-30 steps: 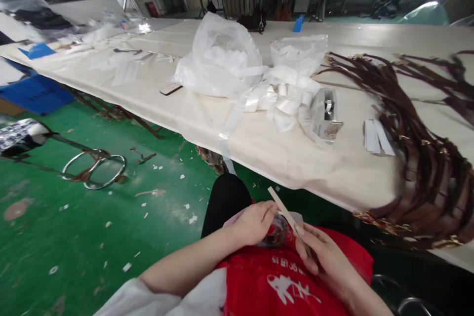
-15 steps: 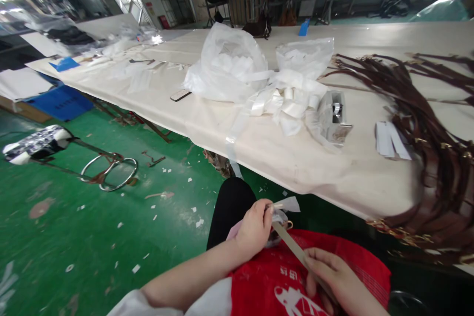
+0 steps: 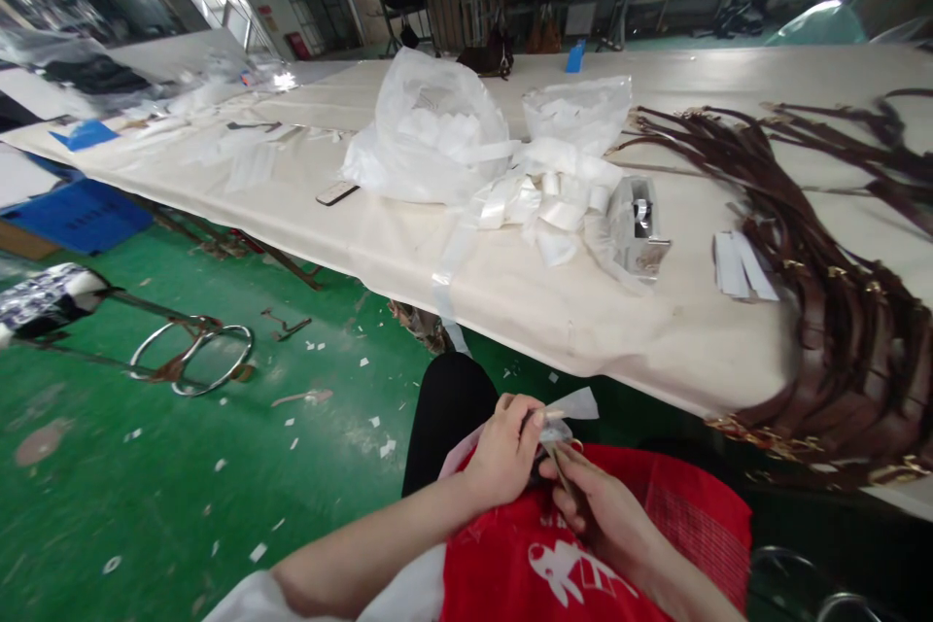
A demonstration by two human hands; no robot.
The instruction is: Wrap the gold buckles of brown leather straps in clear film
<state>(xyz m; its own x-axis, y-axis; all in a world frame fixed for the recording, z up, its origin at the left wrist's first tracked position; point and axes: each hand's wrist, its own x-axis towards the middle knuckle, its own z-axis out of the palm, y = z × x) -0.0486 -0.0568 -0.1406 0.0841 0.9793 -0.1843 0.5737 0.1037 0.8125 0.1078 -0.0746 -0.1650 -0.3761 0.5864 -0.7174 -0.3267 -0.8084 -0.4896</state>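
Left hand [image 3: 502,452]: fingers curled, pinching a clear wrapper [image 3: 567,408] over the lap.
Right hand [image 3: 602,510]: closed on the tan strap [image 3: 561,466], seemingly at its end.
Change: right hand has slid up; hands now touch.

Tape dispenser [image 3: 641,228] between bags [image 3: 430,131], straps [image 3: 823,282].

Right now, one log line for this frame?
left hand: pinching clear wrap | right hand: gripping strap end | both over red apron | brown straps piled on table
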